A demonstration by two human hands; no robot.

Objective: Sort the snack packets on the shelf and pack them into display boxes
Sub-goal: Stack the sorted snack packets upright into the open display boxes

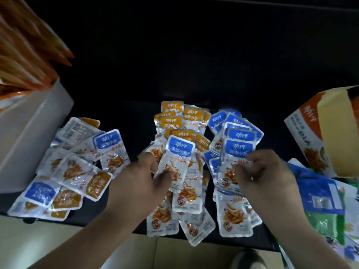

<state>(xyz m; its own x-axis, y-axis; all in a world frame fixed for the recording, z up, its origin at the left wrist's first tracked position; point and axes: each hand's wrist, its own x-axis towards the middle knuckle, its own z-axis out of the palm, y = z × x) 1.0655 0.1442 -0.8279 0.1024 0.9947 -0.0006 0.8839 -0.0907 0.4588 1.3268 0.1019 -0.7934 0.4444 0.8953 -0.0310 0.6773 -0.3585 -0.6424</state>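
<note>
Both hands worked apart, each clamped on something: left hand (149, 171) pinched one blue packet (177, 152) by its lower half, raised over the orange pile (180, 121) mid-shelf, while right hand (266, 171) had fingers curled on the near edge of the blue pile (239, 133) just beside it. We read the piles as colour sorting, so the blue packet over orange looked like a stray bound rightward, and the right hand probably steadied the slippery fanned stack to receive it. Mixed heap (73, 167) lay unsorted at left, touching a white box (33, 129) packed with upright orange sachets (25, 61). Orange display box (318, 129) stood far right near the blue pile, contents we couldn't tell, all on the dark shelf (194, 74)
</note>
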